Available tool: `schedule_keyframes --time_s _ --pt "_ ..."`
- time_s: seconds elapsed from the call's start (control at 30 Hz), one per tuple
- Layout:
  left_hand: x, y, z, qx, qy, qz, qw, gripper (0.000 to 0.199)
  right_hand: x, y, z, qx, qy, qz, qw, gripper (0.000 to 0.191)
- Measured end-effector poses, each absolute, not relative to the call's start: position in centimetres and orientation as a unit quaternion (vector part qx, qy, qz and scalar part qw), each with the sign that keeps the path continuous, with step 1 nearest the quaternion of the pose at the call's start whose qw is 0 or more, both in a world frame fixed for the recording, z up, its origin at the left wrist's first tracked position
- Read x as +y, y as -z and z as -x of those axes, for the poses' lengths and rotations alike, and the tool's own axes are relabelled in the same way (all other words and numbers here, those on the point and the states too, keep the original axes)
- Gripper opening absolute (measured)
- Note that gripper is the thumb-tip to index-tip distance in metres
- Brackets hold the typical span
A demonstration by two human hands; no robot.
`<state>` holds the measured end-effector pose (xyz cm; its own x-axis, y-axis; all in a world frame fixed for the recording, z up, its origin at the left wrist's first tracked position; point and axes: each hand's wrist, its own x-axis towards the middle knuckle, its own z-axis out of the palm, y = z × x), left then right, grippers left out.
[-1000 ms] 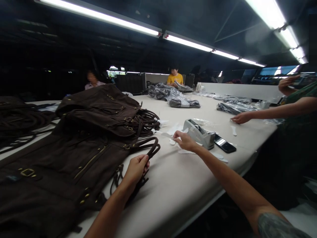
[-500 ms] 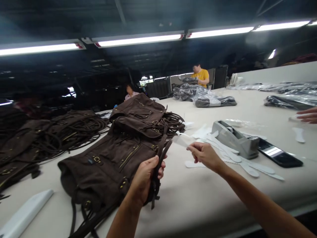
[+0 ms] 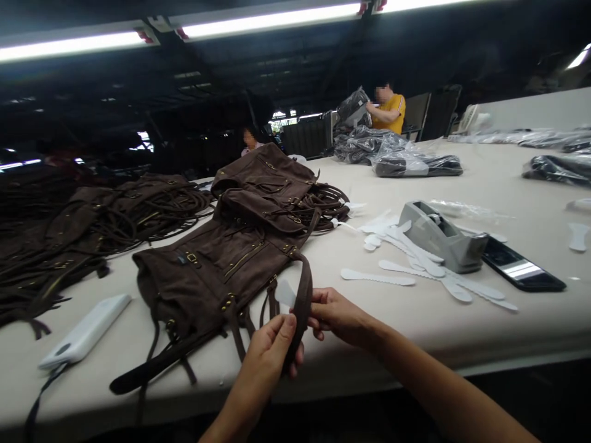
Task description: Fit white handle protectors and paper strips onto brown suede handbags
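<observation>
Far left on the table (image 3: 323,369), near its front edge, lies a white power bank (image 3: 83,328). Next comes the brown suede bag (image 3: 217,264), its small label (image 3: 181,259) too tiny to read. Your left hand (image 3: 268,351) pinches the bag's strap (image 3: 302,301) close to the table edge, and your right hand (image 3: 337,317) grips it from the other side, a white tab (image 3: 285,293) partly hidden between them. Further right lie white cut-out strips (image 3: 392,277), a grey tape dispenser (image 3: 441,239) and a black phone (image 3: 521,266)
</observation>
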<state>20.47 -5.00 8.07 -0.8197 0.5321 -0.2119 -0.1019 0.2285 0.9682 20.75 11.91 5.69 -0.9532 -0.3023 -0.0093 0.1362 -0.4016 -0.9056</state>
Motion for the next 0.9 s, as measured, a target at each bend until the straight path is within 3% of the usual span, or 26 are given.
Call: schedule_keyframes --time_s 0.13,0.37,0.57,0.77,0.9 --pt "-5.2 -8.9 -20.9 0.734 -0.632 -0.141 0.203 0.055 11.6 -6.4 -21.6 0.555 0.814 0.113 0.129 0.038" --pt "-5.5 -9.9 -21.5 0.792 -0.563 -0.196 0.131 0.048 12.1 -7.3 -24.0 0.577 0.805 0.090 0.104 0.035" --pt "-4.9 -9.4 -21.5 0.793 -0.573 -0.165 0.127 0.048 11.8 -6.4 -25.4 0.507 0.862 0.016 -0.012 0.037" --pt "-3.8 -10.0 -19.9 0.799 -0.527 -0.172 0.234 0.056 12.7 -5.9 -25.8 0.425 0.901 0.075 0.050 0.028" --pt "-2.9 -11.0 -19.4 0.821 -0.501 -0.210 0.178 0.052 13.7 -6.1 -25.9 0.437 0.892 0.107 0.046 0.034"
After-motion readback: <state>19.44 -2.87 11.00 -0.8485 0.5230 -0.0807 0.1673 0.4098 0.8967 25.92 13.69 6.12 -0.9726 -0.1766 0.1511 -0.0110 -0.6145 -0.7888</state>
